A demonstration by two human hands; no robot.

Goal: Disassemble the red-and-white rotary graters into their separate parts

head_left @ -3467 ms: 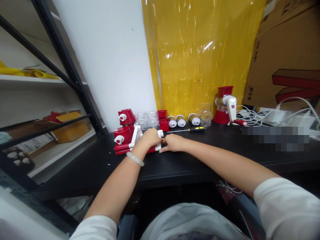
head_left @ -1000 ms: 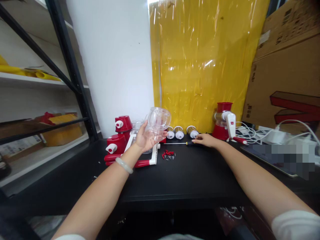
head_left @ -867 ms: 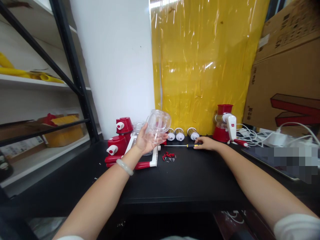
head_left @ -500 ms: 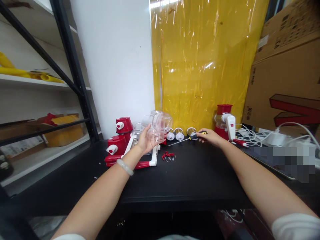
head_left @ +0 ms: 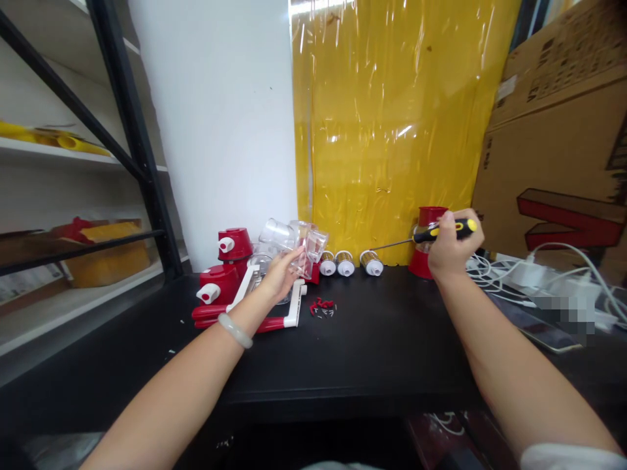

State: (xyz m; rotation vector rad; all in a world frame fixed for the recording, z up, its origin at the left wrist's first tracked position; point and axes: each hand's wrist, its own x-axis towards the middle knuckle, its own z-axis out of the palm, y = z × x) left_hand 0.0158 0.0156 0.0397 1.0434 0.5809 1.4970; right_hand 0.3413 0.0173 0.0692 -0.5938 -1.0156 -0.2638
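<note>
My left hand (head_left: 284, 277) is closed on a clear plastic part (head_left: 313, 243) with tube-like openings, raised above the table. In my right hand (head_left: 453, 248) is a screwdriver (head_left: 431, 234) with a black and yellow handle, its long shaft pointing left over the drums. Three drum-shaped parts, one of them a metallic drum (head_left: 371, 262), lie along the back of the table. Small red pieces (head_left: 322, 303) and silvery screws (head_left: 324, 313) lie in front of them. White and red handles (head_left: 292, 312) rest beneath my left hand.
Red housings (head_left: 220, 284) are stacked at the left. A red and white machine (head_left: 421, 264) stands behind my right hand. White cables (head_left: 509, 271) and a phone (head_left: 543, 329) lie at the right, near a large carton (head_left: 553, 143).
My right hand has lifted the screwdriver up and to the right, now with a full fist round its handle. The clear part in my left hand has turned.
</note>
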